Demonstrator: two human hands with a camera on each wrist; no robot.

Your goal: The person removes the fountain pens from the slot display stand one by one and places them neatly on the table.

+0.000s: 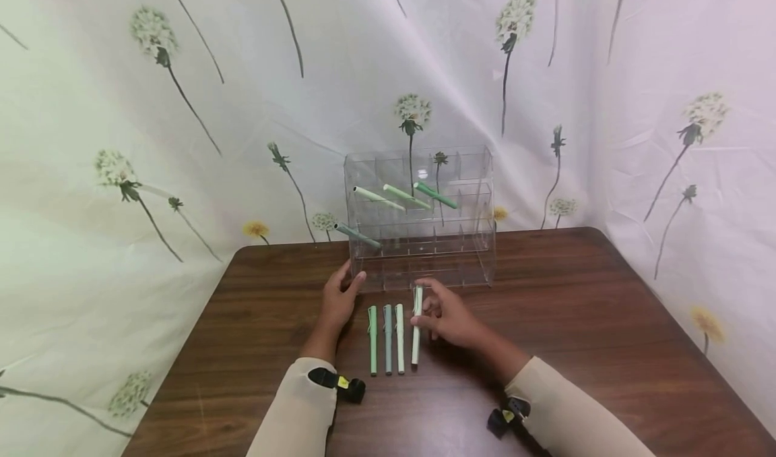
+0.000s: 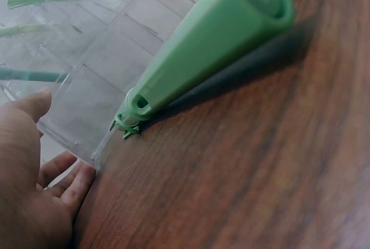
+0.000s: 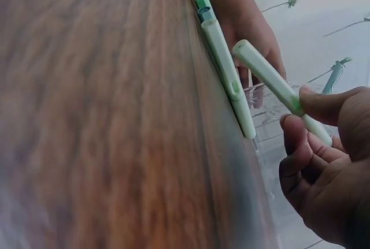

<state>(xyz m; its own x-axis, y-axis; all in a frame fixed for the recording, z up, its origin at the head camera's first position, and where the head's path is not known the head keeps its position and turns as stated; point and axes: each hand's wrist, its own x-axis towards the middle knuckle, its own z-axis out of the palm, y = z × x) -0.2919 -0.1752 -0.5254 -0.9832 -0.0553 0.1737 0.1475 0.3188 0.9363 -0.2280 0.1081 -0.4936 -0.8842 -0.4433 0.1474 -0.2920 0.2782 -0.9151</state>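
Note:
My right hand [image 1: 448, 317] pinches a pale green capped pen [image 1: 417, 336] between thumb and fingers, to the right of the pens on the table. In the right wrist view that pen [image 3: 269, 78] slants up off the wood. Three more pens lie side by side: a green pen [image 1: 372, 342], a grey-blue pen [image 1: 389, 342] and a pale pen [image 1: 400, 341]. Beyond them stands a clear tiered rack [image 1: 424, 285]. My left hand [image 1: 338, 300] touches its lower left corner, thumb apart from the fairly straight fingers [image 2: 81, 188].
On the rack's upper tier rest a pale pen [image 1: 377, 198], a light green pen [image 1: 407, 196] and a dark green pen [image 1: 435, 195]. A grey-green pen [image 1: 358, 235] sits lower left. Behind the brown table [image 1: 545, 295] hangs a flower-printed cloth [image 1: 339, 73].

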